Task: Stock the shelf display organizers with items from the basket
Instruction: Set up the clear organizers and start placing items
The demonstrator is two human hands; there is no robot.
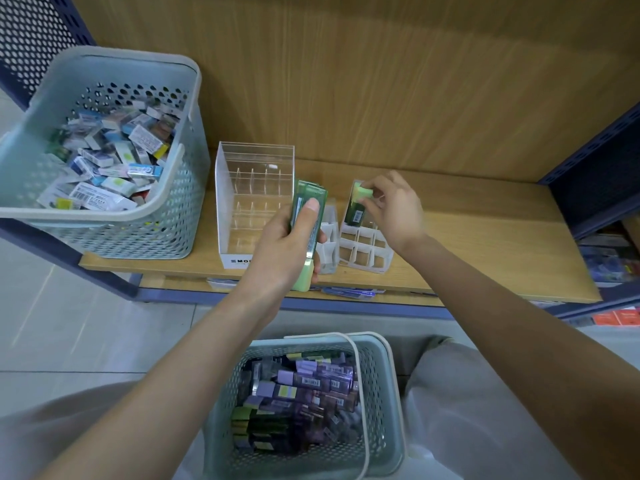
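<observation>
Mostly hidden behind the right hand's fingers (374, 190), the pale green cap of a green pack (354, 212) shows only as a corner. Thumb and fingertips pinch that cap, and the pack's dark translucent body stands tilted in a back cell of the white grid organizer (367, 253), its print too blurred to read. The right hand (393, 209) reaches in from the right with the wrist bent and the knuckles up. Just to its left, the left hand (285, 249) grips a stack of green packs (313, 195) held on end above the shelf's front edge. Its thumb lies flat along the front face and the other fingers wrap behind, out of sight; how many packs the stack holds cannot be told. The stack covers part of a narrow white organizer (329, 245) standing just beside the grid one. Left of that hand stands a clear acrylic organizer (242, 202), tall-backed, with thin dividers in stepped rows and a white front label cut off by the wrist. All three sit on a wood-grain shelf (485, 247) framed in dark blue perforated metal. At the shelf's left end an upper basket (180, 220), pale blue plastic pierced with round holes, holds a jumble of small boxes (114, 168). Between the forearms, a lower basket (384, 393) of the same plastic holds purple and dark green packs (311, 381), their labels blurred.
</observation>
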